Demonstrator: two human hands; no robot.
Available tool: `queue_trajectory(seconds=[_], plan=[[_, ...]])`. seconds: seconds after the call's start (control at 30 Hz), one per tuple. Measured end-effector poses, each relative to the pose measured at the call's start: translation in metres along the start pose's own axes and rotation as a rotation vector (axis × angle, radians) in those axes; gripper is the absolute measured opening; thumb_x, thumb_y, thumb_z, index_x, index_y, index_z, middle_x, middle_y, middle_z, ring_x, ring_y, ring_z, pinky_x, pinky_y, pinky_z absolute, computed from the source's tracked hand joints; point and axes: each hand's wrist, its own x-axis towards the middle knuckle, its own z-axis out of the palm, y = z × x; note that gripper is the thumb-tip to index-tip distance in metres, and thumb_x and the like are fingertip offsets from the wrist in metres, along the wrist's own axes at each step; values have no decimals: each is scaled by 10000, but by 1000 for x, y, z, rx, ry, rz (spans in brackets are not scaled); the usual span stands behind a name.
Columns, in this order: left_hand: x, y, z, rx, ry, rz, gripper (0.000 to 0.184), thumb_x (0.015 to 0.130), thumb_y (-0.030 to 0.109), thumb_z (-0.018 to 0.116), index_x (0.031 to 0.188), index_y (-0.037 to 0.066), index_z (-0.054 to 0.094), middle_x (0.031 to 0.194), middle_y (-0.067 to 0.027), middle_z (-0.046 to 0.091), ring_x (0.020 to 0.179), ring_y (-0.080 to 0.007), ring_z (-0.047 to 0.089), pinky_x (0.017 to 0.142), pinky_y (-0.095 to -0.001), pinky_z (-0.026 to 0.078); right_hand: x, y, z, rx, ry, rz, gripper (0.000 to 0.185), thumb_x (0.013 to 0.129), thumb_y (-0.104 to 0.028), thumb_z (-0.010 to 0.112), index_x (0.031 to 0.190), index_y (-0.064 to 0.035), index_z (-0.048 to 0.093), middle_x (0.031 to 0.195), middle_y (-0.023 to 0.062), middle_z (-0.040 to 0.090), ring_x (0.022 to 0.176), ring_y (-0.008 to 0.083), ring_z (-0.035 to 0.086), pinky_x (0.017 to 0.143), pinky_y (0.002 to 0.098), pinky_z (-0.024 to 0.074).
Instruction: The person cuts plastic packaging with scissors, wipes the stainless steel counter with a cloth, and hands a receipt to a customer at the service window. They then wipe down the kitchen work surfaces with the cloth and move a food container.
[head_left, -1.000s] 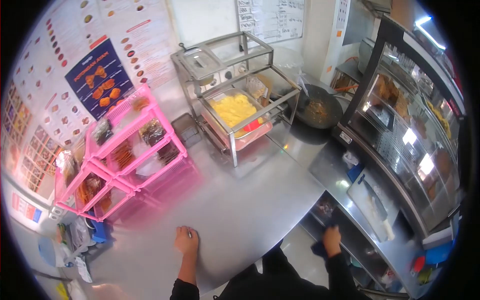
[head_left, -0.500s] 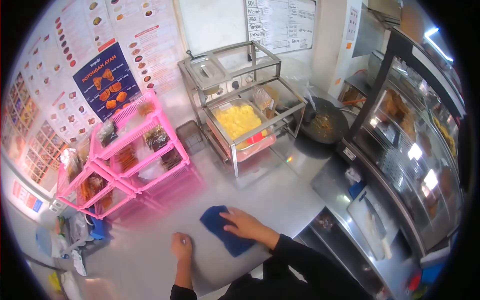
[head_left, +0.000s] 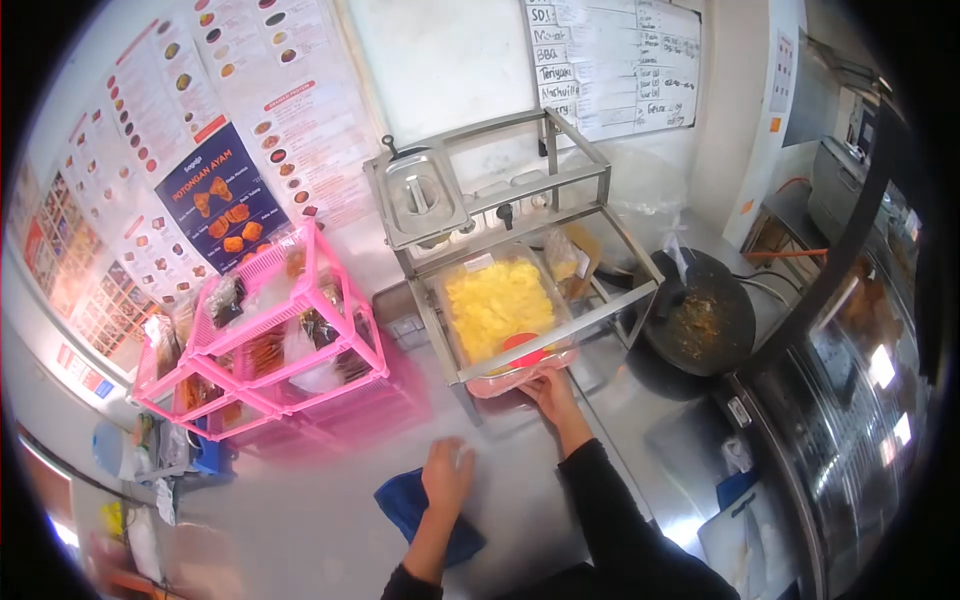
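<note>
My right hand (head_left: pixel 551 393) is at the front edge of a tray (head_left: pixel 500 384) holding a clear container of yellow food (head_left: pixel 497 302), its fingers gripping that edge. A red utensil (head_left: pixel 524 348) lies on the food near the front. My left hand (head_left: pixel 449 474) is curled in, with nothing visible in it, above the steel counter. Under and beside that hand and wrist lies a dark blue cloth (head_left: pixel 400 504), partly covered by them. Whether the hand touches the cloth I cannot tell.
A steel rack (head_left: pixel 590 330) surrounds the tray, with a lidded metal pan (head_left: pixel 424 196) on top. Pink baskets (head_left: pixel 235 350) of packets stand at left. To the right are a black wok (head_left: pixel 708 325), a glass display case (head_left: pixel 850 390) and a cutting board (head_left: pixel 735 545).
My right hand has let go of the blue cloth and moved forward to the tray edge. My left hand has shifted right, over the cloth. The view has moved too.
</note>
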Motion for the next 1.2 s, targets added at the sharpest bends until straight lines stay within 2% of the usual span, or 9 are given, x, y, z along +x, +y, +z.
queue_trajectory(seconds=[0.07,0.17,0.47,0.67,0.7,0.8,0.9,1.1,1.2], plan=[[32,1,16,20,-1,42,198,768,132,701,867,29,564,810,-142,600,806,-334,607,678,-406,475,8,-4,-6,-35,-45,29,349,839,-76,508,1180,-53,437,1075,125,577,949,269,619,914,465,492],[54,-1,21,35,-23,52,180,799,157,676,889,51,562,821,-145,617,781,-355,611,656,-428,478,0,-8,6,-31,35,-17,398,824,-40,488,1217,-38,426,1074,136,584,927,270,630,886,455,512],[54,0,26,75,-14,37,181,818,182,670,859,50,553,793,-165,635,762,-375,616,652,-444,478,-57,-21,16,-68,40,-86,512,814,-17,475,1315,-19,372,1112,150,595,956,273,637,845,443,536],[54,-9,28,32,-39,44,194,826,206,671,863,54,556,811,-153,649,773,-366,623,651,-440,480,-123,-26,-22,-23,19,-122,334,831,-37,496,1165,-37,480,990,123,631,873,247,654,770,422,558],[56,-9,29,33,-40,46,197,828,214,670,863,56,557,814,-150,650,774,-364,624,650,-438,480,-137,-29,-29,-41,-4,-106,203,848,-49,504,1049,-34,525,917,114,639,841,235,654,752,407,560],[55,-9,29,36,0,89,217,818,191,696,845,32,551,771,-160,633,723,-373,616,609,-420,464,-175,-33,-47,-134,15,-98,195,846,-47,507,1033,-11,545,894,115,647,824,234,656,748,404,560],[55,-17,32,49,-36,41,212,843,251,656,863,68,551,830,-131,657,766,-356,627,641,-429,482,-228,-45,-34,-71,38,-113,262,817,-18,503,1071,16,558,962,134,644,888,244,652,750,401,560],[55,-21,35,1,-6,87,200,842,241,655,869,74,549,815,-121,657,749,-337,632,634,-426,483,-293,-33,-41,-100,322,-97,519,795,13,505,1307,-5,424,1168,157,583,1022,276,617,802,431,555],[56,-17,34,11,-9,90,193,836,228,659,862,74,547,802,-120,655,741,-333,632,632,-425,484,-300,-16,-76,3,258,-26,547,807,3,516,1336,-23,382,1195,154,570,1015,280,621,814,442,553]])
